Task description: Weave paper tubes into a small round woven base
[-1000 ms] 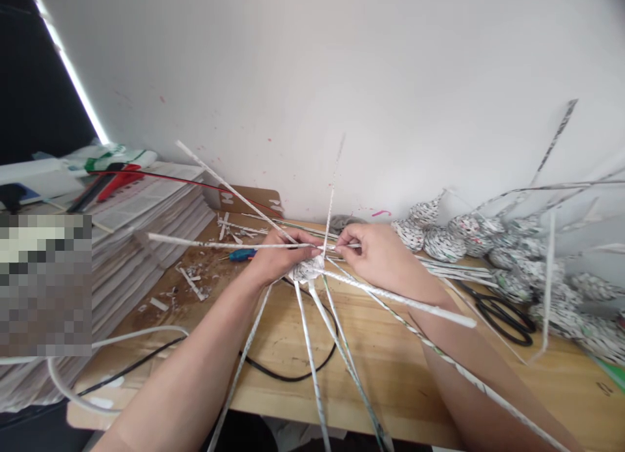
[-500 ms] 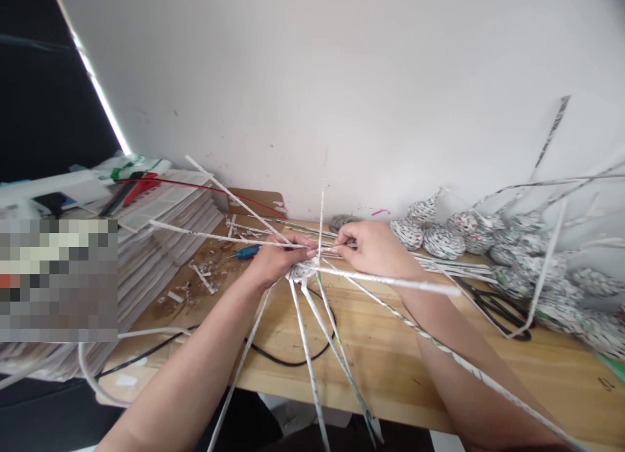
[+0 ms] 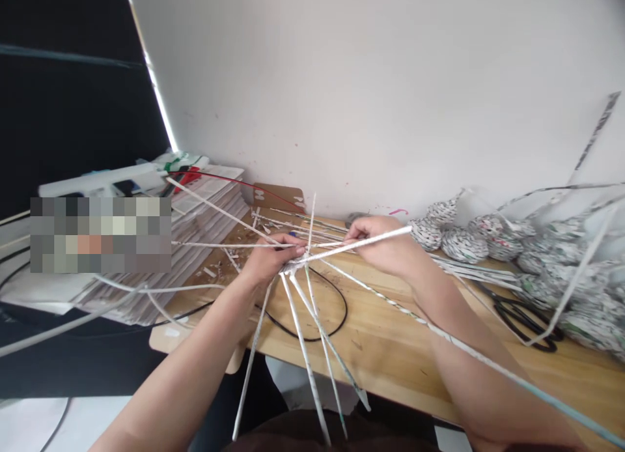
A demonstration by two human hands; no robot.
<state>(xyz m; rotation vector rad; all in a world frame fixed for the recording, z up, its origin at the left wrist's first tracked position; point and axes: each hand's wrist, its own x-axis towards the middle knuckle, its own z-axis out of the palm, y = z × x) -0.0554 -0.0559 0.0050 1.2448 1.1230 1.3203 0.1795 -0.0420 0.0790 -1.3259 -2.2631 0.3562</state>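
Note:
Above the wooden table, my left hand pinches the small woven paper centre, from which several rolled-paper strips spread in all directions. My right hand is to its right, its thumb and fingers closed on a thin white paper strip that runs back to the centre. One thick white strip passes in front of my right hand. Other strips hang toward the table's front edge. A long one stretches to the lower right across my right forearm.
Stacked newspapers stand at the left, with a white cable before them. Black scissors lie at the right beside woven paper balls. Loose paper rolls and scraps rest on the wooden table.
The view has shifted left. My right hand has moved away from my left, drawing out the thin strip between them. The thick strip in front now tilts upward to the right.

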